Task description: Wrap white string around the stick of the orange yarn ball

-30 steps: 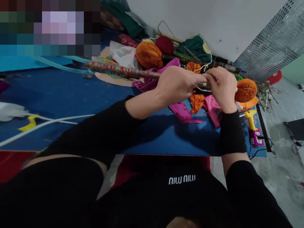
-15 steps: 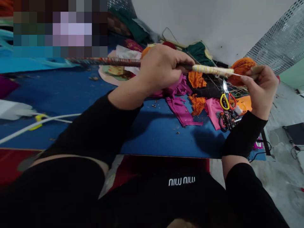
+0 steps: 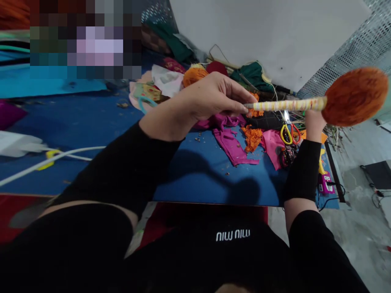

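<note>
Head view, striped stick (image 3: 288,105), orange bulb (image 3: 356,97)

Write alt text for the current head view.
A left hand holds a stick with a yellow-wrapped section and rounded orange head over a blue table scattered with cloth scraps and scissors. The right hand is mostly hidden behind the stick.

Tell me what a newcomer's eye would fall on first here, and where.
First, the big orange bulb, raised at the right on the end of a stick wrapped in yellow and white, which the left hand holds. Next, the scissors with yellow and red handles, among scraps on the blue table, and the magenta cloth left of them.
</note>
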{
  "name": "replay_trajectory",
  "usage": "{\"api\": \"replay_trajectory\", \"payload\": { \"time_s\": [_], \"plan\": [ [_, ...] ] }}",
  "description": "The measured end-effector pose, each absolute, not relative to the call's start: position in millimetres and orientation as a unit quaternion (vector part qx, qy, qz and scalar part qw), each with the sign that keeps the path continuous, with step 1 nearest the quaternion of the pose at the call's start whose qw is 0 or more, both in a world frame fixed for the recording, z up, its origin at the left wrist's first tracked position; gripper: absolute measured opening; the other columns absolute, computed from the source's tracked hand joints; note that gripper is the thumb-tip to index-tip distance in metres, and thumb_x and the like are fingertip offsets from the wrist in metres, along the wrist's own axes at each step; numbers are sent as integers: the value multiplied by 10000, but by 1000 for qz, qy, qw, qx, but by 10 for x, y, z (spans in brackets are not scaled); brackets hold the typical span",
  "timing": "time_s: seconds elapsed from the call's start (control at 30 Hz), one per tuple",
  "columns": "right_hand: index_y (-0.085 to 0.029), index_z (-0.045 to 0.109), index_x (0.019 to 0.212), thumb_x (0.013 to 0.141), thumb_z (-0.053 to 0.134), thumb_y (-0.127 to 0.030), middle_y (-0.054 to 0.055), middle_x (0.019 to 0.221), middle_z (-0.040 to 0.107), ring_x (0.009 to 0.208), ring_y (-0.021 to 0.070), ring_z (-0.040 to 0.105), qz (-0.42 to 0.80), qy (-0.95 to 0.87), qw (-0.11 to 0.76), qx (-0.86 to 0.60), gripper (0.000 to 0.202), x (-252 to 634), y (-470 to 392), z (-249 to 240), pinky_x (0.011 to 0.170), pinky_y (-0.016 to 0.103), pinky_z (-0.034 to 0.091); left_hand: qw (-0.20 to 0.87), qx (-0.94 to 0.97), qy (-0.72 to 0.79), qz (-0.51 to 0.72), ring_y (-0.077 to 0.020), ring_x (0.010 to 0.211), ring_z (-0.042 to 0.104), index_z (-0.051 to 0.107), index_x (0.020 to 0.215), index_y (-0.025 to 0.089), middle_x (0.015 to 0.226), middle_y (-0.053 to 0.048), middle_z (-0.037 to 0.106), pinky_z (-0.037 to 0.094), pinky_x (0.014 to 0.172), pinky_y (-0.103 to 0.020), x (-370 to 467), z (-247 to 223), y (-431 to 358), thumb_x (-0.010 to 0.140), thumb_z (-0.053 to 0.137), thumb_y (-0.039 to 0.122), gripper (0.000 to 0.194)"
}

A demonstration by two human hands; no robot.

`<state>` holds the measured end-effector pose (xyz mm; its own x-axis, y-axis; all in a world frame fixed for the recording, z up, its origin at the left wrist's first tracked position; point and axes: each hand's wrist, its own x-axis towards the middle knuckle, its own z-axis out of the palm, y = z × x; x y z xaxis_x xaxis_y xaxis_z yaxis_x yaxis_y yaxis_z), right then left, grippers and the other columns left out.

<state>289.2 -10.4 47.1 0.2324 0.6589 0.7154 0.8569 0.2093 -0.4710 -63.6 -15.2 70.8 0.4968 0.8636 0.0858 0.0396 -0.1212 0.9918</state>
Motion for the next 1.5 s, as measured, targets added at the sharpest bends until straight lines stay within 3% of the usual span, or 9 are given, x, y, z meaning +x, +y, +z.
{"api": "replay_trajectory", "payload": {
  "time_s": [0.1,0.2,0.27,0.37,0.5,0.77,1.03,1.27,1.5],
  "plan": [
    [-263,734,799,862,760,-177,80,962,724,1082,287,649,-149,-574,452,-666,110,2667,-140,511,1131,557,452,584,625,333,396,-174,757,706,848,1094,142,786,-44,737,522,671,-272,-575,642,-133,805,860,180,292],
    [-301,786,991,991,678,-340,81,1144,776,1119,254,660,-30,-667,497,-554,116,2321,-214,553,1131,486,484,597,597,329,423,-135,702,684,846,1104,156,824,-44,752,497,631,-245,-521,616,-130,811,849,171,294],
    [-296,765,1076,1050,605,-495,62,1129,781,1113,236,692,66,-714,515,-470,257,2048,-265,511,1103,466,530,612,573,321,441,-93,620,631,852,1060,159,827,-42,761,463,579,-217,-493,613,-132,795,830,134,267],
    [-285,714,1088,992,644,-715,21,1011,747,994,203,714,180,-729,514,-414,446,1693,-310,360,954,405,604,636,544,313,448,-67,534,570,852,1008,149,793,-43,764,412,506,-194,-463,613,-122,753,853,94,261],
    [-261,666,936,975,667,-749,-59,717,561,620,113,546,252,-696,530,-413,490,1498,-348,219,648,278,539,659,516,310,452,-64,497,562,828,971,117,703,-22,723,392,489,-186,-449,627,-88,731,882,40,258],
    [-225,628,799,1082,571,-593,-31,731,551,683,114,515,26,-690,582,-429,468,1452,-438,216,666,284,490,642,510,325,471,-58,495,542,785,878,127,673,0,691,389,518,-201,-407,619,-35,769,852,1,179],
    [-237,585,773,1120,490,-582,-30,708,497,642,125,488,-56,-708,550,-439,499,1496,-469,200,640,310,502,630,511,331,482,-58,485,512,800,866,135,640,10,665,323,492,-204,-350,538,-2,802,788,3,148],
    [-227,623,849,1164,433,-483,-23,743,552,680,124,559,-98,-744,507,-424,448,1485,-507,232,693,309,520,579,566,335,482,-72,502,548,777,919,140,621,27,633,398,531,-208,-319,433,31,820,863,80,143],
    [-230,708,964,1168,439,-463,33,848,679,829,182,639,-166,-758,435,-457,411,1583,-500,318,751,344,530,455,659,339,494,-166,753,716,836,1003,134,860,-55,807,573,730,-279,-290,349,21,801,789,109,209]
  ]
}}
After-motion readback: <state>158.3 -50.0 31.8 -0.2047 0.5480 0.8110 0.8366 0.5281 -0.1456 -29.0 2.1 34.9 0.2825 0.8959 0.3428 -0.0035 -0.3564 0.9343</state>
